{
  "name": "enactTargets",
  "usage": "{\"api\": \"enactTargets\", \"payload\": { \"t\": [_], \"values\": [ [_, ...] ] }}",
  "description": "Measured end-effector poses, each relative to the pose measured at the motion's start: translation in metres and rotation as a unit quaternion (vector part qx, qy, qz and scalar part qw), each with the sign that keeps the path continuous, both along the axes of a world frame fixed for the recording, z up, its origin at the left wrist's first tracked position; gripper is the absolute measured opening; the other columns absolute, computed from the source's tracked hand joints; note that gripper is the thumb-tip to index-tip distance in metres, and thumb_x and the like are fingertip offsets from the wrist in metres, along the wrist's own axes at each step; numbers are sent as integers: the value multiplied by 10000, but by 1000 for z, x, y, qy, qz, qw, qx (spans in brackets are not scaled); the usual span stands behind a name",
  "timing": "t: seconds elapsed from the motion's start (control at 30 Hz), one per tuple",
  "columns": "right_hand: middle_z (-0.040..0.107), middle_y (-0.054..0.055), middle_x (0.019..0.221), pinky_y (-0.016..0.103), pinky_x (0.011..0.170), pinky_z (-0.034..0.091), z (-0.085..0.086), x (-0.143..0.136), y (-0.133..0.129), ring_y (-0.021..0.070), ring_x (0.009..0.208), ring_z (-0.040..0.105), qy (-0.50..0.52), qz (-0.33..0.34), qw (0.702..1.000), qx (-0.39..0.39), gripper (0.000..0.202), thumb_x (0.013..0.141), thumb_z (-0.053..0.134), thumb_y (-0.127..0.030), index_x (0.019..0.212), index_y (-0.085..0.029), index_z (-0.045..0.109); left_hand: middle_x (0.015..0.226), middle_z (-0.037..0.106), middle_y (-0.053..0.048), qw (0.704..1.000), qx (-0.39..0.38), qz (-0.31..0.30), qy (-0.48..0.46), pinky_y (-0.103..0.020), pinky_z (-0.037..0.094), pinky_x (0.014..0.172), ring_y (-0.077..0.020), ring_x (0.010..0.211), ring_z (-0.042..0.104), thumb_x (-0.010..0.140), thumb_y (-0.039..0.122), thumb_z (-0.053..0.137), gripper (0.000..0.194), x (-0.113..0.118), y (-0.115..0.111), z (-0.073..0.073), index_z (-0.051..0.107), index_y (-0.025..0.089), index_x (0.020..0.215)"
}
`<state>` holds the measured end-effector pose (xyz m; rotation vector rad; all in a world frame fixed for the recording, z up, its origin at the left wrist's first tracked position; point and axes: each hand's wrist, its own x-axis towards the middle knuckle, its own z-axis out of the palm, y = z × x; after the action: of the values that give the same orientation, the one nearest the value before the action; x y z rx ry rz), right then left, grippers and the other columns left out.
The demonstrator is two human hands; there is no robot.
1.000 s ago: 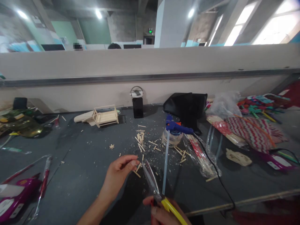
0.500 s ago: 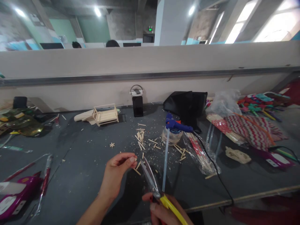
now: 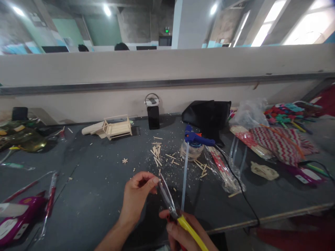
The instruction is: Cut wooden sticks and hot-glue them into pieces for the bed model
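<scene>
My left hand [image 3: 140, 195] is closed in a pinch, thumb against forefinger, with a pale bit of wooden stick barely showing at the tips. Those fingertips are right beside the blades of a pair of scissors [image 3: 167, 198]. My right hand [image 3: 183, 232] is wrapped round the scissors' yellow and red handles, and the blades point away from me, slightly apart. Just beyond the blade tips lies a loose pile of short wooden sticks [image 3: 156, 152]. A small star-shaped cluster of stick pieces [image 3: 125, 160] lies to the left.
A blue glue gun [image 3: 199, 138] rests on a clear jar [image 3: 192, 153], its glue stick pointing towards me. Behind stand a small wooden stick model [image 3: 117, 129] and a black phone-like object [image 3: 153, 118]. Bagged sticks [image 3: 225, 170] lie right; a purple packet [image 3: 19, 218] lies left.
My left hand has moved right and slightly down, bringing its fingertips up to the scissor blades. The right hand and the scissors have barely shifted.
</scene>
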<state>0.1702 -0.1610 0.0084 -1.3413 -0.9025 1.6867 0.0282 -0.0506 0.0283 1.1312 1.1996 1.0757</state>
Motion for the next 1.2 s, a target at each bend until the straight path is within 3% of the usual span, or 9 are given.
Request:
{"api": "enactTargets", "payload": {
  "t": [0.17, 0.47, 0.7, 0.8, 0.93, 1.03, 1.2],
  "values": [
    [541, -39, 528, 248, 498, 376, -1, -2, 4, 121, 468, 479, 29, 1, 999, -22, 754, 680, 619, -730, 1127, -125, 561, 588, 633, 11, 1000, -7, -4, -3, -218, 454, 553, -121, 550, 558, 694, 323, 752, 191, 5, -5, -4, 651, 168, 650],
    [501, -37, 585, 226, 455, 357, 16, -6, 5, 105, 456, 453, -17, -8, 999, -42, 774, 667, 583, -770, 1122, -144, 546, 585, 641, 16, 999, -21, 18, -17, -225, 463, 571, -127, 564, 572, 694, 358, 760, 226, 9, -15, -7, 647, 171, 637],
    [432, -22, 581, 249, 471, 345, 19, -2, 8, 116, 497, 367, -135, -4, 986, 93, 619, 789, 501, -714, 991, -150, 659, 662, 654, 9, 996, -15, 16, -83, -212, 468, 657, -124, 659, 583, 690, 341, 783, 202, 7, -21, -9, 668, 177, 722],
    [494, 26, 641, 261, 512, 374, 16, -2, 8, 153, 578, 425, -160, -24, 980, 118, 630, 797, 483, -712, 977, -142, 680, 871, 691, -28, 979, -23, -22, -199, -243, 484, 793, -156, 835, 615, 692, 397, 785, 326, 5, -18, -12, 695, 198, 934],
    [546, 45, 668, 261, 526, 397, 15, -3, 7, 161, 594, 458, -158, -19, 982, 106, 662, 770, 518, -719, 1018, -128, 682, 1220, 653, -106, 935, -61, -128, -324, -348, 438, 999, -250, 1138, 577, 639, 400, 828, 585, 4, -12, -18, 656, 215, 1167],
    [520, 5, 625, 241, 511, 394, 20, -2, 4, 130, 540, 445, -111, -8, 991, 73, 667, 758, 545, -718, 1077, -144, 668, 1116, 707, -88, 913, -78, -153, -369, -330, 455, 985, -231, 1071, 630, 625, 340, 850, 567, 4, -11, -21, 672, 217, 1150],
    [424, -57, 554, 213, 445, 319, 23, -1, -2, 85, 453, 376, -53, 5, 998, 24, 676, 763, 567, -704, 1152, -155, 630, 953, 737, -39, 896, -119, -153, -399, -232, 529, 783, -153, 831, 689, 645, 254, 847, 560, 5, -10, -19, 659, 235, 1171]
  ]
}}
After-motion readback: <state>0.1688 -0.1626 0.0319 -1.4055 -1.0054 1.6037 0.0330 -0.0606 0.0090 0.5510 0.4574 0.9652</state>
